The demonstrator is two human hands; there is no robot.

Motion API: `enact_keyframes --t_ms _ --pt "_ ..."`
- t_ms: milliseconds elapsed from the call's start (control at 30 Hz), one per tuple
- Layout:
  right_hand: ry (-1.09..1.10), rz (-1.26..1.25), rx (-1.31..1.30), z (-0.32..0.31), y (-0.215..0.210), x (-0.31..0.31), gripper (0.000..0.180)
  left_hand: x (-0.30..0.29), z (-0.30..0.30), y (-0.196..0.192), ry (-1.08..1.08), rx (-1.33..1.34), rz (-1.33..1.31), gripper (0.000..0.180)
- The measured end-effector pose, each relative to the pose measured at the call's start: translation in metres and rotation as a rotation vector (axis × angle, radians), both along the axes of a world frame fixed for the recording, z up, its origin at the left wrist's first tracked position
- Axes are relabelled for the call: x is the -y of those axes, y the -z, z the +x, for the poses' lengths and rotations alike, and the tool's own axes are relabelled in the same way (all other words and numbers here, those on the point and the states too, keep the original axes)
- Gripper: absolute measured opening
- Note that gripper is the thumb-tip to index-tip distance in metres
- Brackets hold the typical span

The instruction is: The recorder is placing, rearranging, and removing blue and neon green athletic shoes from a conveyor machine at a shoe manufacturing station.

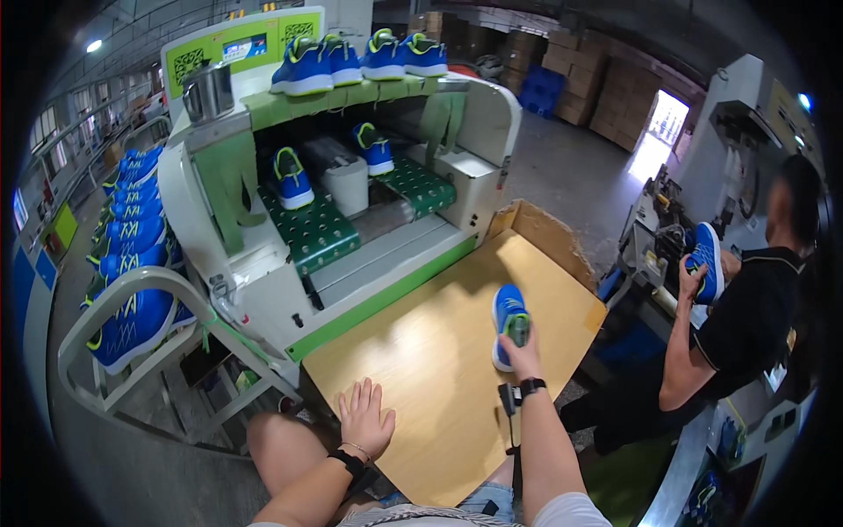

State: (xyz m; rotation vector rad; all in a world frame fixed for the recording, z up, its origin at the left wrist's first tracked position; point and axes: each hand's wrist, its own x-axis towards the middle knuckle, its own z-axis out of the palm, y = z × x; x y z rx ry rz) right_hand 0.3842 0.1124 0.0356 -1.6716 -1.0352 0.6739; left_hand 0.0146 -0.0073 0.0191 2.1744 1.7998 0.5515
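My right hand (pixel 522 355) grips a blue running shoe (pixel 507 303) by its heel and collar, at the right part of a light wooden tabletop (pixel 421 378). The shoe has a white sole and a yellow-green lining, and its toe points away from me. Flat on the table's near left edge lies my left hand (pixel 365 420), fingers spread and holding nothing. Both wrists carry dark bands. Beyond the table, two more blue shoes (pixel 291 178) sit on the green perforated belts (pixel 320 233) of a white and green machine (pixel 386 294).
Several shoes (pixel 303 68) and a metal pot (pixel 208 92) stand on top of the machine. At left, a rack (pixel 132 285) holds rows of blue shoes. A co-worker (pixel 738 307) at right holds another shoe (pixel 705 262). A cardboard edge (pixel 553 230) borders the table's far side.
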Motion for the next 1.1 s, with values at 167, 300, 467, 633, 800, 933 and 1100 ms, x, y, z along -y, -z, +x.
enact_keyframes --t_ms 167,300,467,633,800,933,1100 --pt "0.041 0.092 0.100 -0.044 0.002 0.004 0.093 -0.002 -0.003 0.000 -0.005 0.006 -0.004 0.071" --pt "-0.212 -0.067 0.054 -0.115 -0.044 0.092 0.083 -0.002 0.001 -0.006 -0.005 -0.014 -0.074 0.073" --pt "-0.586 0.142 0.021 -0.167 -0.008 0.154 0.081 -0.006 -0.015 0.032 -0.002 -0.091 -0.049 0.068" --pt "-0.664 0.033 0.029 -0.155 -0.017 0.147 0.083 0.001 -0.005 0.005 -0.026 -0.025 -0.034 0.063" --pt "-0.618 0.070 0.025 -0.156 -0.014 0.152 0.083 -0.001 -0.005 0.008 0.005 -0.037 -0.015 0.062" --pt "-0.621 0.091 0.045 -0.158 -0.011 0.150 0.083 -0.001 -0.005 0.004 -0.002 -0.005 -0.032 0.062" --pt "-0.624 0.101 0.032 -0.160 -0.007 0.149 0.084 -0.001 -0.009 0.009 -0.008 -0.022 -0.028 0.062"
